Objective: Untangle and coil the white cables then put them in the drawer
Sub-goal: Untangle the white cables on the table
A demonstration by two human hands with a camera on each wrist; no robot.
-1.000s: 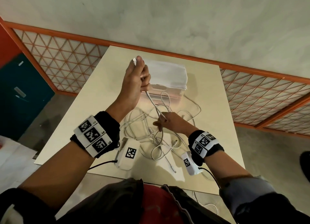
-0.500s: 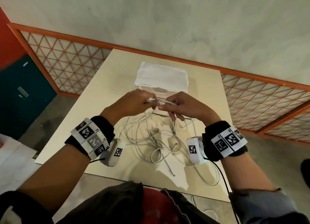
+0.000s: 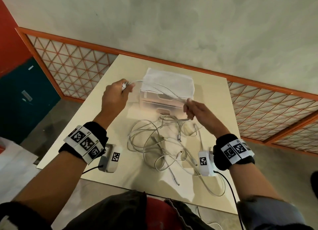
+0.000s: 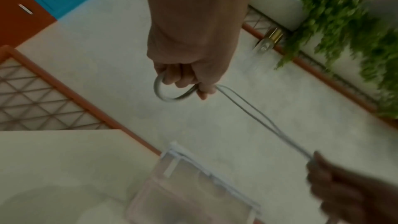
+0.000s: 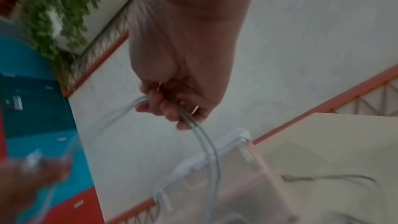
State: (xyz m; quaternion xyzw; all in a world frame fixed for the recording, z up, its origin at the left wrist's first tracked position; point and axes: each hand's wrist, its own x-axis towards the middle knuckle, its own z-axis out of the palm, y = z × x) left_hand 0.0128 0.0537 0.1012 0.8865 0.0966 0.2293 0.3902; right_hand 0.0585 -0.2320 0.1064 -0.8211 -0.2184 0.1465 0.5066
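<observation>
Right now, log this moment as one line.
left hand: pinches white cable end | right hand: grips same cable, doubled | translucent plastic drawer unit: closed

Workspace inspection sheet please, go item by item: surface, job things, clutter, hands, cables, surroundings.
Surface: cream table, holding the drawer unit and cables.
Job's things: white cable stretched doubled between both hands; tangled cable pile on the table; translucent drawer unit, drawers look closed.
Clutter: nothing seen.
Grippers: left hand grips the cable's loop and plug end; right hand pinches both strands.
Cables: black wrist-camera lead at the right wrist; one pile strand hangs past the near table edge.
Surroundings: grey floor, orange lattice railing, teal cabinet, green foliage.
</observation>
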